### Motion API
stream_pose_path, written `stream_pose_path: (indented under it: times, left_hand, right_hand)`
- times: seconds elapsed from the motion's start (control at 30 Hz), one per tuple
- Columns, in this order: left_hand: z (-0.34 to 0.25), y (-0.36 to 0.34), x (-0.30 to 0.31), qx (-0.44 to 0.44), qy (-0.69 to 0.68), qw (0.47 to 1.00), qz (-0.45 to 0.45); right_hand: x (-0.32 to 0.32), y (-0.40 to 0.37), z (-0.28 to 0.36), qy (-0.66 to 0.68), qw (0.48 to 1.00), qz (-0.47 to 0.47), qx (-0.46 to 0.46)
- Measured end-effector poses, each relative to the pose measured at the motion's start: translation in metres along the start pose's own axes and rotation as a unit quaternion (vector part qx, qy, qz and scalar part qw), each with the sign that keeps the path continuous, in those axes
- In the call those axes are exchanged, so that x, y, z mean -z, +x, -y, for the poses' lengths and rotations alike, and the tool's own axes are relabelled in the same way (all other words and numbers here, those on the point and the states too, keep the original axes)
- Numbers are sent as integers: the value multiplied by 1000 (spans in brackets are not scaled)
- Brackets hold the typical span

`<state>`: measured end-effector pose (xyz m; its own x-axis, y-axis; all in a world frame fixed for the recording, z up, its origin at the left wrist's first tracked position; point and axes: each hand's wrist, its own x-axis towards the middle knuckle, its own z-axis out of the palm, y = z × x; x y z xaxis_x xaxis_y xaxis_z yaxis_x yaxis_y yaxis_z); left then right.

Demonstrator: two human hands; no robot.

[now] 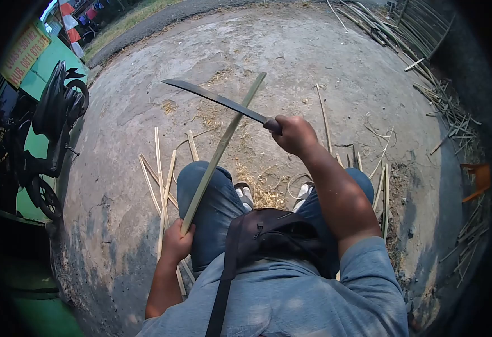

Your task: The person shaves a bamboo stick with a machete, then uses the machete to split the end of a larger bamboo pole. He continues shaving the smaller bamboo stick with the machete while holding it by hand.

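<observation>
My left hand (177, 242) is closed around the lower end of a long green bamboo strip (217, 157), which slants up and to the right past my left knee. In my right hand (295, 135) is the dark handle of a machete (215, 98), its long blade pointing to the left. The blade crosses over the strip near the strip's upper part in this view. Cut bamboo strips (159, 194) lie on the ground beside my left leg, and more strips (385, 194) lie beside my right leg.
Shavings (268, 196) litter the concrete between my sandalled feet. A black bag (274, 236) rests on my lap. At the left stands a motorbike (49, 135) by a green wall. Bamboo poles (369, 25) and scrap pieces (456, 121) lie along the right side.
</observation>
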<state>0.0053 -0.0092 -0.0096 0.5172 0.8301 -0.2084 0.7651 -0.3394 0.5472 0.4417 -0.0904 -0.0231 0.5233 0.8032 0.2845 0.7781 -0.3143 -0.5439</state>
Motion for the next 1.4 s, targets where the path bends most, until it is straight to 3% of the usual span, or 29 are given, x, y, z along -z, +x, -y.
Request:
stream_pose_path:
  times: [0.07, 0.17, 0.3, 0.43, 0.47, 0.57, 0.6, 0.8, 0.83, 0.93, 1.03, 1.17, 1.23, 1.3, 1.4]
  left_hand:
    - [2, 1, -1, -1, -7, 1000, 4]
    - [2, 1, -1, -1, -15, 1000, 8]
    - [9, 2, -3, -9, -19, 1000, 2]
    - [8, 2, 1, -3, -24, 1000, 18]
    - [6, 2, 1, -8, -21, 1000, 14]
    - [5, 0, 1, -13, -12, 1000, 4]
    - [5, 0, 2, -12, -8, 1000, 4]
    - [4, 2, 1, -7, -37, 999, 21]
    - [1, 1, 2, -5, -46, 999, 24]
    - [2, 1, 1, -17, -35, 999, 15]
    - [6, 1, -2, -25, -19, 1000, 1]
    - [4, 0, 0, -3, -38, 999, 14]
    - [1, -1, 1, -6, -31, 999, 7]
    - [-1, -2, 1, -8, -21, 1000, 5]
    - [3, 0, 0, -5, -36, 999, 13]
  right_hand:
    - [0, -7, 13, 17, 999, 32, 30]
    - [-9, -15, 30, -42, 982, 55, 173]
    - [-13, -14, 38, -52, 962, 8, 270]
    - [-13, 1, 7, -61, 989, -11, 134]
    - [-10, 3, 1, -45, 998, 0, 33]
    - [-6, 8, -16, 10, 996, 1, -87]
    - [-3, 7, -15, 29, 996, 1, -89]
    - [-1, -7, 14, 31, 998, 49, 17]
    - [-7, -10, 17, 6, 993, 20, 112]
    - [-20, -17, 33, -28, 972, 34, 233]
    - [-21, -13, 35, -69, 964, 34, 254]
    - [-7, 1, 6, -62, 994, 2, 90]
    - [2, 8, -9, -26, 997, 29, -62]
    - [1, 7, -19, 18, 996, -20, -90]
    - [4, 3, -10, -35, 994, -26, -99]
